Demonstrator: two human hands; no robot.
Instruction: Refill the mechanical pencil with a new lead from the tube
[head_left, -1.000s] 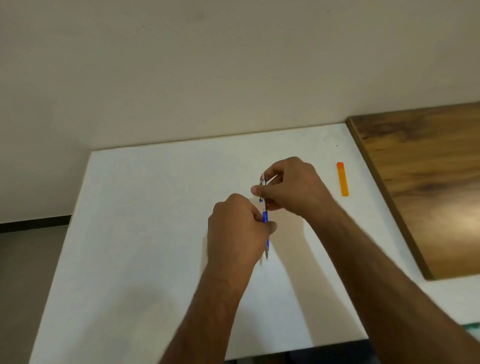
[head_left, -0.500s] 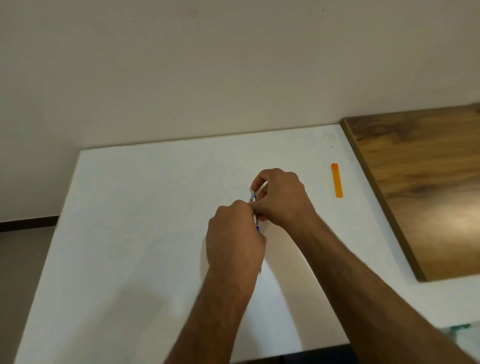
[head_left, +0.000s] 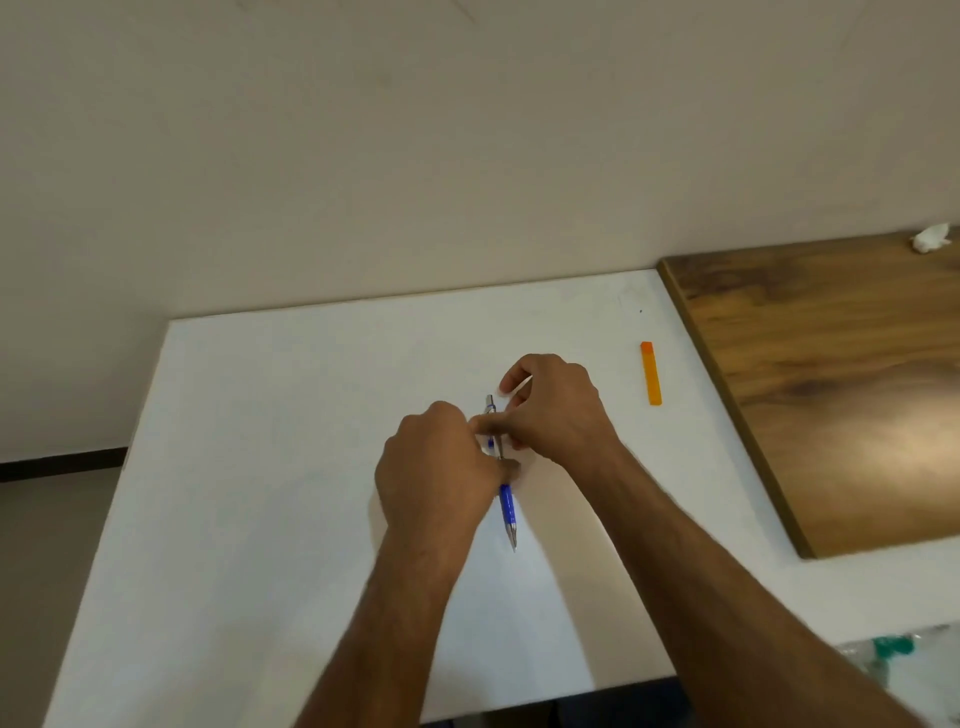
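A blue and silver mechanical pencil (head_left: 506, 506) hangs over the white table (head_left: 270, 467), tip toward me, its top end pointing away. My left hand (head_left: 441, 467) is shut on its barrel at the middle. My right hand (head_left: 556, 410) is just right of the pencil's upper end, its thumb and forefinger pinched close to the clip; whether a lead or cap is between them I cannot tell. The orange lead tube (head_left: 650, 373) lies on the table to the right, apart from both hands.
A brown wooden board (head_left: 831, 389) adjoins the white table on the right, with a crumpled white scrap (head_left: 931, 238) at its far corner. A beige wall stands behind. A clear plastic item with a green part (head_left: 891, 649) shows at the lower right.
The pencil shows more now, its blue grip and tip sticking out below my left hand. My right hand has shifted slightly off the pencil's top end.
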